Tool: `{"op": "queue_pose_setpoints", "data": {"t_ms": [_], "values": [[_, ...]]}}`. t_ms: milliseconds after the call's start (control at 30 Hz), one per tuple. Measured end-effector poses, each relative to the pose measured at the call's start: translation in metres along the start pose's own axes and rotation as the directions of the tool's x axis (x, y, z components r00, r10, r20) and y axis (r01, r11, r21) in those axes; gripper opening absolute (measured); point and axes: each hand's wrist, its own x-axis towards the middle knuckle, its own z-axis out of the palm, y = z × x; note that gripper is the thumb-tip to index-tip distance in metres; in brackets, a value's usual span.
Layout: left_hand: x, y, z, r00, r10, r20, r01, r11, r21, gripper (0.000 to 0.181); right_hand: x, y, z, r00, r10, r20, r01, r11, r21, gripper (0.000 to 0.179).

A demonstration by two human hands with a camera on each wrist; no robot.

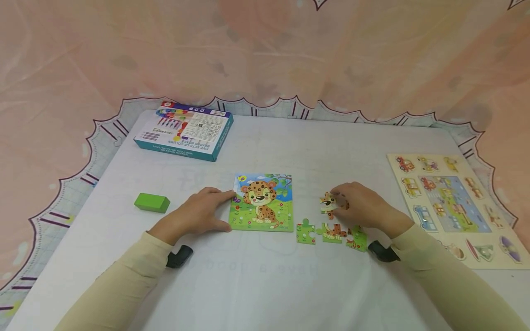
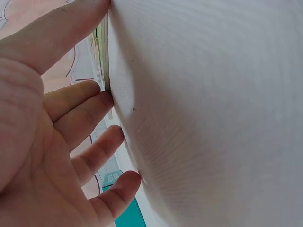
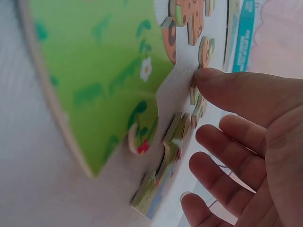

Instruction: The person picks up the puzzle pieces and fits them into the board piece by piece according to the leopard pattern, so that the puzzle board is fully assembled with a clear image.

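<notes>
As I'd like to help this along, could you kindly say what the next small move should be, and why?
Probably nudge the face piece toward the body piece: the right fingers touch it, a gap separates the pieces, and the leopard picture shows these parts joined.

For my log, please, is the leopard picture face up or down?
Face up: the leopard picture shows its printed side in the head view.

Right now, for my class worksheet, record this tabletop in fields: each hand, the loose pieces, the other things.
left hand: touches the left edge of the leopard picture
right hand: touches the leopard-face piece; grip unclear
other loose pieces, nearer the person: green piece, leopard-body piece, red-flower piece
left side: green block; printed box farther back
right side: vehicle-picture board
</notes>
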Motion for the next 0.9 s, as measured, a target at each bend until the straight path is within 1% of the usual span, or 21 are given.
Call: {"op": "queue_pose_setpoints", "data": {"t_ms": [133,433,667,900], "values": [[0.0,0.0,0.0,1.0,0.001,0.001,-0.001,1.0,0.0,0.085,0.0,0.002,0.002,1.0,-0.002,-0.001,0.002,1.0,0.0,0.043],[0.0,0.001,0.0,1.0,0.008,0.006,-0.008,1.0,-0.003,0.084,0.005,0.002,0.002,0.999,-0.04,-0.017,0.04,0.999,-0.017,0.039],[0.001,0.002,0.0,1.0,0.011,0.008,-0.011,1.0,0.0,0.084,0.008,-0.003,0.002,0.999,-0.046,-0.018,0.045,0.998,-0.042,0.037],[0.0,0.002,-0.001,1.0,-0.002,0.01,0.002,1.0,0.0,0.084,0.013,-0.009,0.003,0.999,-0.046,-0.018,0.044,0.997,-0.062,0.038]]}}
